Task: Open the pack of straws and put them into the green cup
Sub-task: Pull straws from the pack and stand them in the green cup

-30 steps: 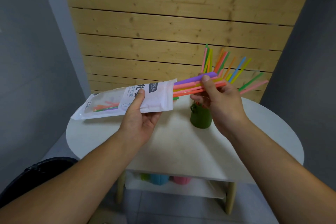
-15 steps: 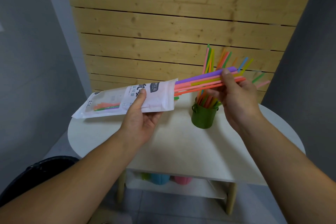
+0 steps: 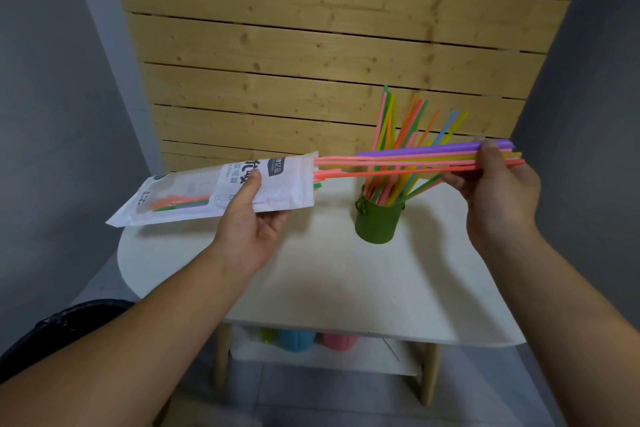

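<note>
**Handful of straws almost clear of the pack**

Your left hand (image 3: 250,218) is closed on the white plastic straw pack (image 3: 221,192), thumb on top and fingers underneath, holding it nearly level above the left part of the round white table (image 3: 311,281). Kept flat like that, with its open mouth facing right, the pack lets the straws slide straight out without bending.

Your right hand (image 3: 498,184) pinches a small bundle of purple, pink, yellow and orange straws (image 3: 408,159) at their far ends, above and just behind the dark green cup (image 3: 379,220). Only the tail tips of the bundle are at the pack's mouth, so the pull looks nearly finished.

The cup stands toward the table's back edge, right of centre, already holding a fan of coloured straws (image 3: 398,146) leaning outward. A few straws (image 3: 180,203) show through the pack's clear window at its closed end, so at least one more handful seems left.

Next you will likely have to tip the bundle upright and lower it in without knocking the leaning straws.
</note>
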The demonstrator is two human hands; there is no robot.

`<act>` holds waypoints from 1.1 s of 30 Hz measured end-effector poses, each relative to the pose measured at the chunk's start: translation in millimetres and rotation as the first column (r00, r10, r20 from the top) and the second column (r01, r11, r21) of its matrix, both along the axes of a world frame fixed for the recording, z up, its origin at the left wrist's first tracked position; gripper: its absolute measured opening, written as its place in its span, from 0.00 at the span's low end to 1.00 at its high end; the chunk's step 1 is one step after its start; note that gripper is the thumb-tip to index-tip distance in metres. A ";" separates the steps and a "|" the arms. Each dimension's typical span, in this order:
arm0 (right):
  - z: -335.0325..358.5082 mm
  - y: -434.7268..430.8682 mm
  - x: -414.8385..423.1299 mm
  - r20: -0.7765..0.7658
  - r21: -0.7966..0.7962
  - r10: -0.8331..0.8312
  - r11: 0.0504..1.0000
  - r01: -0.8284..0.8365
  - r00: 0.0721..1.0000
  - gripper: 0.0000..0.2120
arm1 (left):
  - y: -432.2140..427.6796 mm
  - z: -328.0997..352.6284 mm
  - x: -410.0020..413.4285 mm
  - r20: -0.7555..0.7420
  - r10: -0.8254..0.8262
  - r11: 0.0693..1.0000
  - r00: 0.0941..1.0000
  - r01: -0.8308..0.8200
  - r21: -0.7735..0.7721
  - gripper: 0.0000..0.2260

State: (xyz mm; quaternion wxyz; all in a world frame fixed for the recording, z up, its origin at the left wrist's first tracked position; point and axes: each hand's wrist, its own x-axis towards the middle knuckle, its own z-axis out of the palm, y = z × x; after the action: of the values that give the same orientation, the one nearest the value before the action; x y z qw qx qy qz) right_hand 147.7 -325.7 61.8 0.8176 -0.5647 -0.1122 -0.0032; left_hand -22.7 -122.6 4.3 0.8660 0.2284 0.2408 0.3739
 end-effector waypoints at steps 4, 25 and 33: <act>-1.7 -12.4 2.8 0.086 -0.092 -0.106 0.989 0.114 0.991 0.12 | -0.4 0.2 1.5 0.005 0.015 1.000 1.000 -0.015 -0.004 0.16; -7.2 -27.4 0.1 0.426 -0.365 -0.101 0.890 0.273 0.899 0.13 | -23.9 -5.5 15.4 -0.042 -0.065 0.998 0.997 0.065 0.010 0.16; -14.9 -1.2 8.7 0.403 -0.487 0.044 0.856 0.173 0.914 0.12 | -19.9 -7.6 13.4 -0.059 -0.081 0.996 0.995 0.084 0.041 0.16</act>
State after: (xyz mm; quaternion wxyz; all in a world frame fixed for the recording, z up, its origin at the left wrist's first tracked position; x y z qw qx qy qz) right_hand 156.4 -326.9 46.9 0.5965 -0.7524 -0.2542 -0.1163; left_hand -9.3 -142.5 -3.4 0.8683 0.2674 0.2477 0.3363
